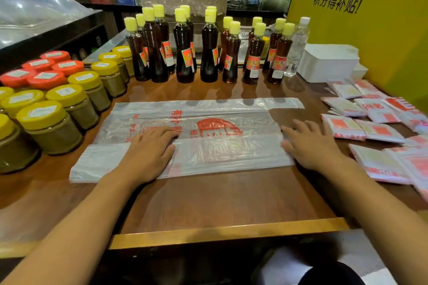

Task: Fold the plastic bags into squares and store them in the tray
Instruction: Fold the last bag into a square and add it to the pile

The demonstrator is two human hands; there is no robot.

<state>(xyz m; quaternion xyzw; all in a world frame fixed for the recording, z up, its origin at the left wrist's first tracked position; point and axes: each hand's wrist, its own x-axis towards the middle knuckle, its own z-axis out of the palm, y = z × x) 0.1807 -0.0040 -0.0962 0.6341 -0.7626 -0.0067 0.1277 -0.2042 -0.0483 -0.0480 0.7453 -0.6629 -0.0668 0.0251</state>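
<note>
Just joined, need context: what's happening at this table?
A person is folding a plastic bag on a wooden table. The bag lies flat, its near long edge already folded over. The left hand and right hand press flat on that fold. Finished folded squares are piled on the table to the right, not in the white tray behind them. Bottles and jars stand along the back and left.

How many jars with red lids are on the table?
5 red-lidded jars at far left: two in front, two behind, one rearmost. Others may be hidden.
</note>
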